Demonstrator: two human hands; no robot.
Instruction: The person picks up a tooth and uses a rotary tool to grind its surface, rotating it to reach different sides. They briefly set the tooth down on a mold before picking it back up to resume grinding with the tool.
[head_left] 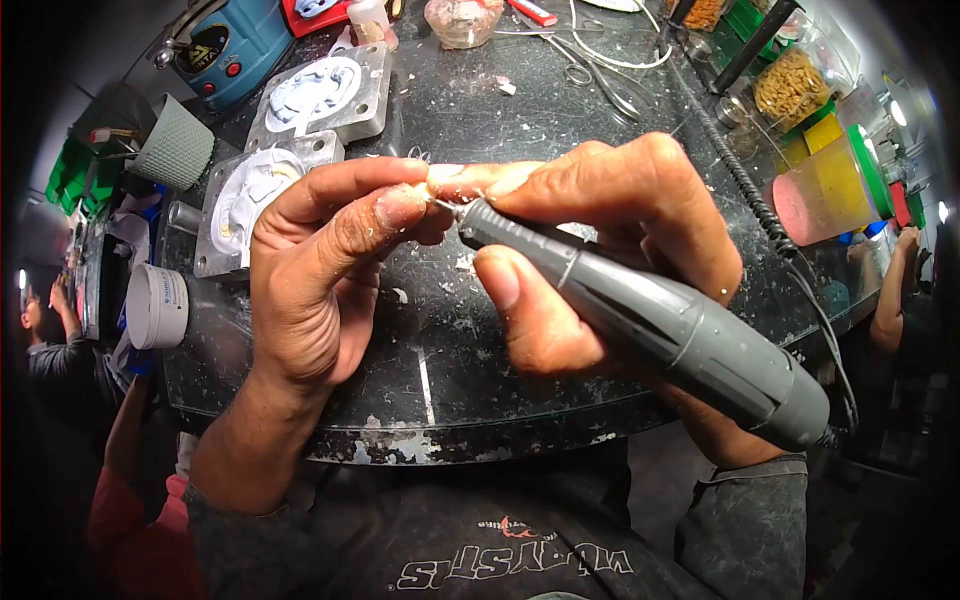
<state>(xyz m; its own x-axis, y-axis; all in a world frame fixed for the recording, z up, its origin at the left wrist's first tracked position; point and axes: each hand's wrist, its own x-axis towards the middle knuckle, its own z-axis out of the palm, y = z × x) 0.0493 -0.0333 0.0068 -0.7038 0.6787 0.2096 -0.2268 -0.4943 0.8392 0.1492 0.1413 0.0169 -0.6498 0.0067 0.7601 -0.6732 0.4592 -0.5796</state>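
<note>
My left hand (325, 245) pinches a small pale yellowish piece (431, 188) between thumb and fingertips; most of it is hidden, so its kind cannot be made out. In my right hand (630, 215) lies a dark grey rotary handpiece (690, 335), its nose tilted up to the left. The thin metal bur (446, 205) at its tip reaches the piece, and the fingertips of both hands meet there. Pale dust specks my fingers. Left of my hands rest two metal flask halves, each with a white plaster cast: a nearer cast (245, 200) and a farther cast (312, 92).
The dark worktop (480, 400) carries scattered chips. A coiled cord (735, 170) runs down the right side, near a green-lidded jar (825, 190). A white tub (157, 305), a grey cup (172, 150) and a blue machine (235, 50) stand left. Other people sit at both sides.
</note>
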